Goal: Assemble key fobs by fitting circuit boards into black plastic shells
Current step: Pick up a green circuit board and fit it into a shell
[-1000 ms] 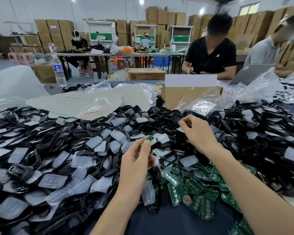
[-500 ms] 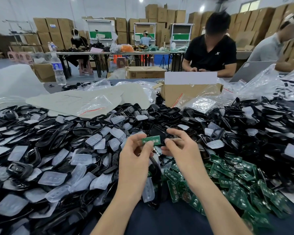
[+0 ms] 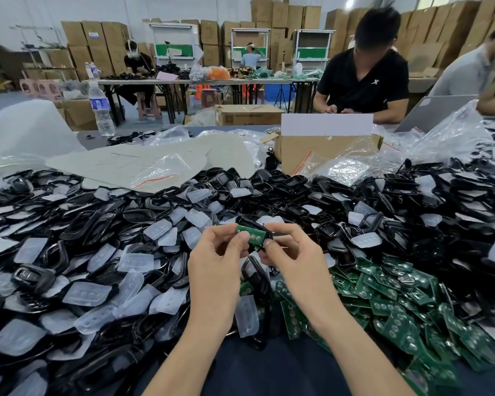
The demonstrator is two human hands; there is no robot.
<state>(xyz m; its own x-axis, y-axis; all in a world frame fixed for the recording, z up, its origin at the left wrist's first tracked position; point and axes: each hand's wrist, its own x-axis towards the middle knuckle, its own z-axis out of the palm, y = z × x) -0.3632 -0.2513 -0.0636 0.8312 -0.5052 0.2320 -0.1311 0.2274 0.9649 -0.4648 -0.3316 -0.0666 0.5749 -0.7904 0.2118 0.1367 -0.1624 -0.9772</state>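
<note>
Fingers of left hand, right hand pinch shell, circuit board inside

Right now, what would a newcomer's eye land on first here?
The hands at centre: the left hand pinches a green board and the right hand a black shell, held together. Around them spreads a heap of black shells and clear pads, filling the left and far side. Loose green boards pile at the lower right.
</note>
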